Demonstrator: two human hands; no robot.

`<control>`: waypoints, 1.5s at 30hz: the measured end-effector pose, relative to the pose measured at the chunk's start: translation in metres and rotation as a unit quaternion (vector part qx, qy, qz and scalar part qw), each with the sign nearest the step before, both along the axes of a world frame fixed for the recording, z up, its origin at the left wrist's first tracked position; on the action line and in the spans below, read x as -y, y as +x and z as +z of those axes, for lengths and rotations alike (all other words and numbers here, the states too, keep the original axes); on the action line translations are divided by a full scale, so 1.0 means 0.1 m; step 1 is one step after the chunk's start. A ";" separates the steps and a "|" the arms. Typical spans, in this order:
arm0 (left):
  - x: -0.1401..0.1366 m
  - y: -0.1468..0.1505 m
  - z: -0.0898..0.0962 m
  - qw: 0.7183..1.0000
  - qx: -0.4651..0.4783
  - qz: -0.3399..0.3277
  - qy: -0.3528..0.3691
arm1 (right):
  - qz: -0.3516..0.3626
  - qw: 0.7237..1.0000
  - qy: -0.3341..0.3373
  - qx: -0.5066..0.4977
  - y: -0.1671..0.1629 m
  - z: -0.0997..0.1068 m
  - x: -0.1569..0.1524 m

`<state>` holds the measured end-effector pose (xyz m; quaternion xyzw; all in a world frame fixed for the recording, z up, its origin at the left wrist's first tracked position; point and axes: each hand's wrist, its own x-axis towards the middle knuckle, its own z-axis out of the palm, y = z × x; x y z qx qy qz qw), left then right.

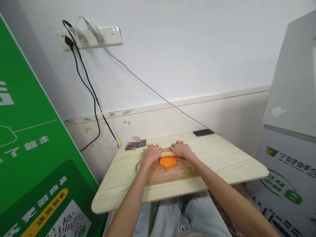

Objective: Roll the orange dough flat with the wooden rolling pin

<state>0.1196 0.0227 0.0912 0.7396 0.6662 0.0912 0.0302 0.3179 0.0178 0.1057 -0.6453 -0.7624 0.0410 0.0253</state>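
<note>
A wooden rolling pin (168,154) lies crosswise over the far part of a wooden board (163,177). My left hand (152,153) is closed over its left end, and my right hand (181,149) over its right end. Just on the near side of the pin, a flat orange piece of dough (168,162) with an uneven edge rests on the board. The pin hides the far edge of the dough. Part of a metal handle (137,167) shows at the board's left side, beside my left wrist.
The board lies on a small pale wood table (229,161) against the wall. A dark phone (203,132) with a grey cable sits at the back right, another phone (140,143) at the back left. Black cords (95,98) hang from wall sockets (111,36). Green panel left, grey cabinet right.
</note>
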 end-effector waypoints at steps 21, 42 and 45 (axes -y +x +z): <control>0.30 -0.02 0.03 0.999 -0.030 -0.030 0.029 | 0.001 0.998 0.054 0.015 -0.04 -0.01 0.21; 0.60 -0.37 -0.05 0.993 -0.089 -0.052 0.052 | 0.057 0.992 0.110 0.026 -0.31 -0.09 0.47; 0.65 -0.39 -0.09 0.991 -0.092 -0.076 0.067 | 0.062 0.990 0.121 0.022 -0.31 -0.11 0.49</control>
